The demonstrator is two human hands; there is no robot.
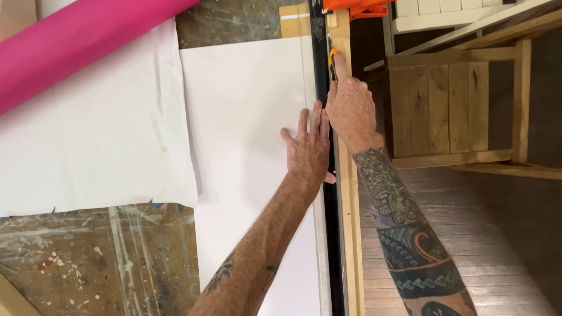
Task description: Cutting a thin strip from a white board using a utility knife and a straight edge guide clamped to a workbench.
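Observation:
A large white sheet (246, 117) lies flat on a paint-spattered worktable (88, 263). Along the sheet's right edge runs a long black straightedge (333, 234), beside a wooden strip (351, 222) at the table's edge. My left hand (307, 149) presses flat on the sheet, fingers spread, with the fingertips against the straightedge. My right hand (350, 105) grips an orange and black utility knife (332, 61), index finger stretched along its top. The blade sits against the straightedge near the far end of the sheet.
A pink roll (76, 47) lies across the far left of the table, over a wrinkled white paper (88, 140). An orange clamp (354, 7) sits at the straightedge's far end. Right of the table are a wooden bench (451, 105) and plank floor (497, 246).

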